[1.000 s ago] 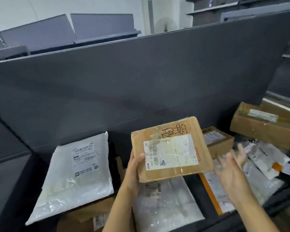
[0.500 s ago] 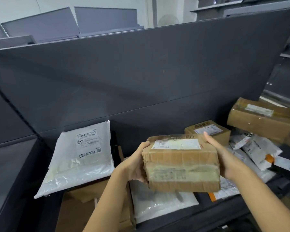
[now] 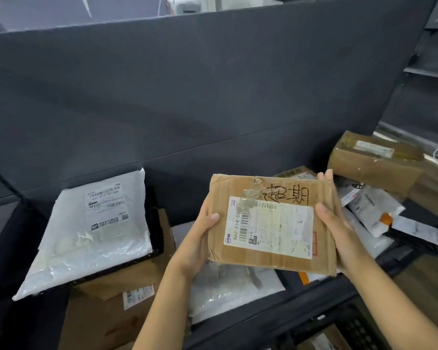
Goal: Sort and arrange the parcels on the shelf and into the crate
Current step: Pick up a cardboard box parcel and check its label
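Note:
A brown cardboard parcel (image 3: 271,198) with a white label and black handwriting is held up over the shelf, its labelled face tilted towards me. My left hand (image 3: 200,238) grips its left edge, thumb on the top face. My right hand (image 3: 336,223) grips its right edge, with the thumb on the label side and the fingers behind. A white poly mailer (image 3: 91,236) lies on a cardboard box to the left. A black crate (image 3: 357,329) shows at the bottom right.
A tall dark grey back panel (image 3: 213,97) closes the shelf behind. A larger brown box (image 3: 374,160) and several white and black mailers (image 3: 374,210) pile up on the right. Another white mailer (image 3: 228,289) lies under the held parcel. A low cardboard box (image 3: 106,317) sits at the bottom left.
The parcel has been tilted back so its labelled face shows again, after lying flat half a second ago. My right hand, free one second ago, now holds its right edge.

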